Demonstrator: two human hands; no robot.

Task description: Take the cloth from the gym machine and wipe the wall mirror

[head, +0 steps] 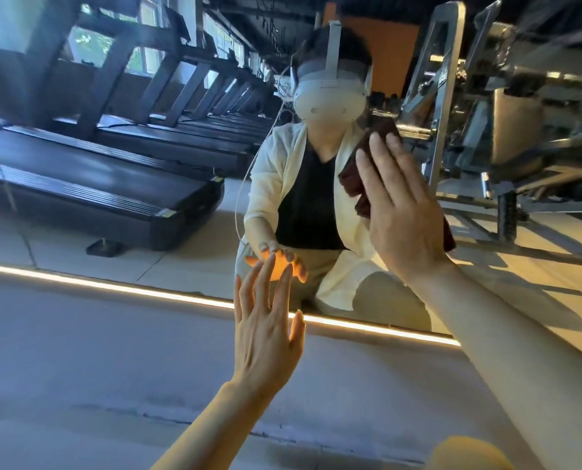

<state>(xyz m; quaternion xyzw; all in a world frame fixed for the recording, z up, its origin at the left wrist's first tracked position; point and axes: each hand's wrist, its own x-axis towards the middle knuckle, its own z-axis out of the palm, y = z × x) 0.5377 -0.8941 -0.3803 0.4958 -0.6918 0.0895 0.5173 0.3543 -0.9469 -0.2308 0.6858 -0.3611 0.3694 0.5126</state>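
Mirror (120,232): I see it filling the upper part of the view; its lower edge runs along a lit strip (113,284), tilted down toward the right.
Cloth (357,171): dark red, flat against the mirror under my right hand, toward the mirror's right side, well above its lower edge. Folds stick out left of the fingers and below the palm.
Right hand (401,212): fingers straight and slightly spread, palm pressing the cloth onto the glass.
Left hand (266,330): fingers straight and spread wide, holding nothing; fingertips reach the mirror's lower edge, over the lit strip. I cannot tell whether they touch the glass.
Wall (96,351): pale grey, below the lit strip.
Reflection, person (303,198): black top, cream jacket, white headset, both hands raised to the glass.
Reflection, treadmills (96,171): a dark row along the mirror's left side.
Reflection, machine (486,130): grey metal frame at the mirror's right side.
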